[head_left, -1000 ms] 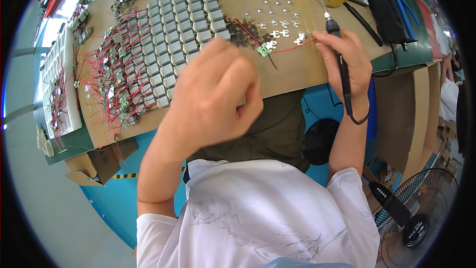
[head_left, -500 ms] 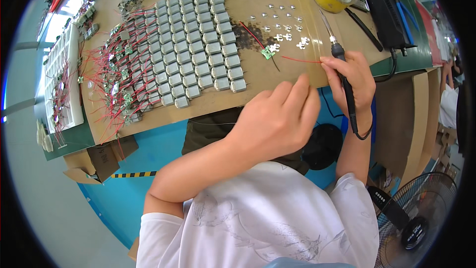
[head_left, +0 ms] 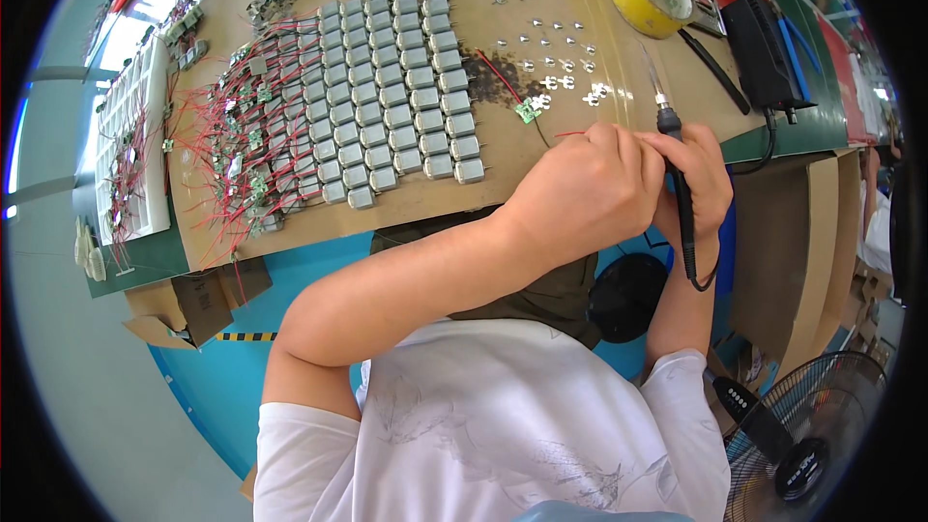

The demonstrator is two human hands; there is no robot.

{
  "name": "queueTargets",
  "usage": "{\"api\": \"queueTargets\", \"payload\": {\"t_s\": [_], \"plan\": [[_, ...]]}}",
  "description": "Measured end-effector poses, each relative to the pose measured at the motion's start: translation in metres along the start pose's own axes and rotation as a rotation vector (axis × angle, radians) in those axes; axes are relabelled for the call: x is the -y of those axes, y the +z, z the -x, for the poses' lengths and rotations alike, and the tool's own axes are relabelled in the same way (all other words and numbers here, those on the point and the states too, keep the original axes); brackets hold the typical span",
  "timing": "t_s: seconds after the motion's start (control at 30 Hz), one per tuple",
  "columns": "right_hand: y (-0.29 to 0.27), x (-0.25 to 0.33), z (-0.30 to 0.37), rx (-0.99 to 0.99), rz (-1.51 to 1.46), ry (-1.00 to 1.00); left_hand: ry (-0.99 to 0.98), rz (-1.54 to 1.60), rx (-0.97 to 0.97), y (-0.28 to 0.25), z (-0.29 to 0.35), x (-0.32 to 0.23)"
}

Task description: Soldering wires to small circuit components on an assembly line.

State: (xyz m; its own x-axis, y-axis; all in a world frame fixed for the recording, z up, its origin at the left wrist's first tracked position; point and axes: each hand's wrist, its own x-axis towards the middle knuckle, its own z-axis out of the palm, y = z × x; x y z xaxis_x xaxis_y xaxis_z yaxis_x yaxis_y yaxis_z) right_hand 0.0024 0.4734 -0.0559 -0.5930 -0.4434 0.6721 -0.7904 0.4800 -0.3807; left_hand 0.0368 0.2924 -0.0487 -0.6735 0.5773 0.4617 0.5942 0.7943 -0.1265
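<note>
My right hand (head_left: pixel 704 174) is closed round the black handle of a soldering iron (head_left: pixel 668 121), its metal tip pointing up and away over the table. Pressed close to that hand, my left hand (head_left: pixel 594 184) has its fingers bent shut on a thin red wire (head_left: pixel 570 133). Only the wire's left end shows past the knuckles; its other part is hidden by my hands. Just beyond lies a small green circuit board (head_left: pixel 528 110) with a red and a dark lead. Several small shiny metal pieces (head_left: pixel 596 94) lie farther back.
Rows of grey block-shaped parts (head_left: pixel 391 97) cover the table's left middle, beside tangled red-wired boards (head_left: pixel 242 155). A white tray (head_left: pixel 145 135) stands at far left. Yellow tape (head_left: pixel 643 5) and a black corded box (head_left: pixel 764 48) are at far right. A fan (head_left: pixel 812 445) stands low right.
My left hand has moved right and slightly up to meet my right hand, covering most of the red wire. The soldering iron stays in my right hand.
</note>
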Motion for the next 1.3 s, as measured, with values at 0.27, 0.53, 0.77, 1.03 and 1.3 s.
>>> {"api": "queueTargets", "payload": {"t_s": [0.27, 0.53, 0.77, 1.03, 1.3], "plan": [[0.003, 0.015, 0.017, -0.267, -0.382, 0.310, -0.274, 0.702, -0.386, -0.020, 0.020, 0.000], [0.032, 0.041, 0.001, -0.065, -0.787, 0.259, -0.646, 1.475, -0.643, -0.027, 0.065, -0.011], [0.036, 0.053, -0.006, -0.097, -0.918, 0.363, -0.646, 1.315, -0.567, -0.029, 0.084, -0.004], [0.047, 0.055, -0.010, -0.064, -0.827, 0.314, -0.490, 0.595, -0.456, -0.037, 0.077, 0.010], [0.065, 0.049, -0.015, -0.146, -0.366, 0.205, -0.627, 0.579, -0.388, -0.039, 0.077, 0.021]]}}
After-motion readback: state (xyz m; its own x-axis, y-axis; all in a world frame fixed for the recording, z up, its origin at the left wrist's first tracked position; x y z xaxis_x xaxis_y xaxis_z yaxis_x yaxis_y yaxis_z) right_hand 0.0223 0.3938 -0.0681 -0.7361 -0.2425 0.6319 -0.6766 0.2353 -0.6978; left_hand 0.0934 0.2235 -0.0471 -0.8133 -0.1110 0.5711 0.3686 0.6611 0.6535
